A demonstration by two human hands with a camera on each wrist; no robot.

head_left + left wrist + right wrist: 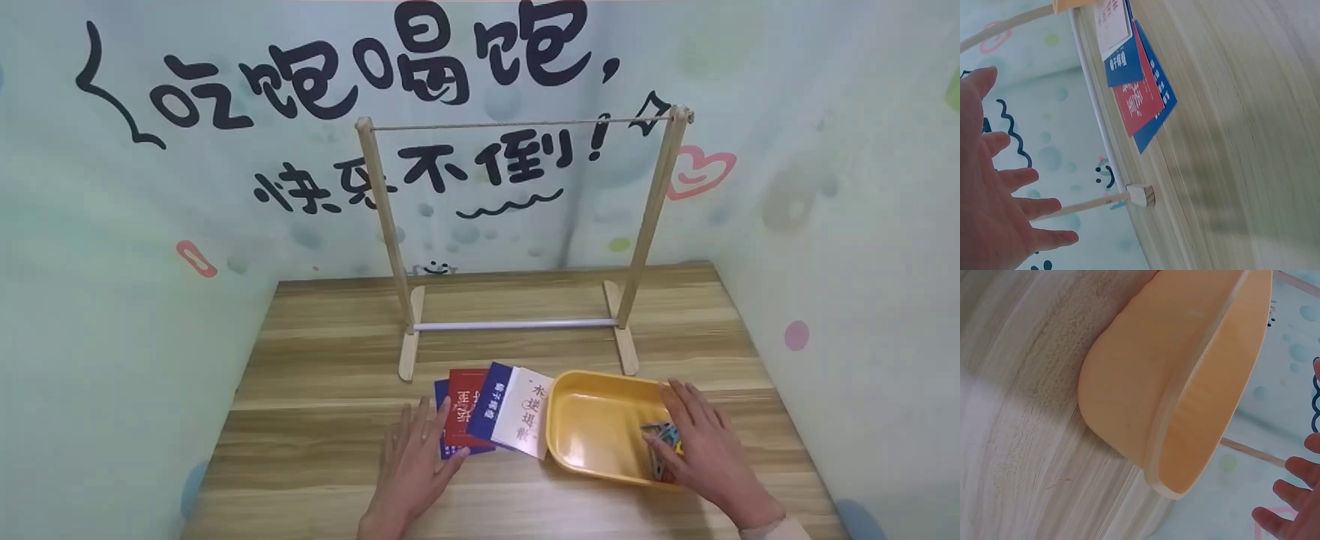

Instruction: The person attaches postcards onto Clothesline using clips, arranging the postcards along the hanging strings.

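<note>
My left hand hovers at the left end of several overlapping cards, its fingers straight and spread in the left wrist view. The pile has a white-and-blue card on top, a red card below it and a blue card at the bottom. Over the right side of a yellow plastic basin is my right hand, fingers extended and holding nothing. Small coloured clips lie at that end of the basin, partly hidden by the hand. The basin's near wall fills much of the right wrist view.
Behind the cards stands a wooden frame with a string across its top and a white rod low between its feet. Printed walls close off the wood-grain table at the back and sides.
</note>
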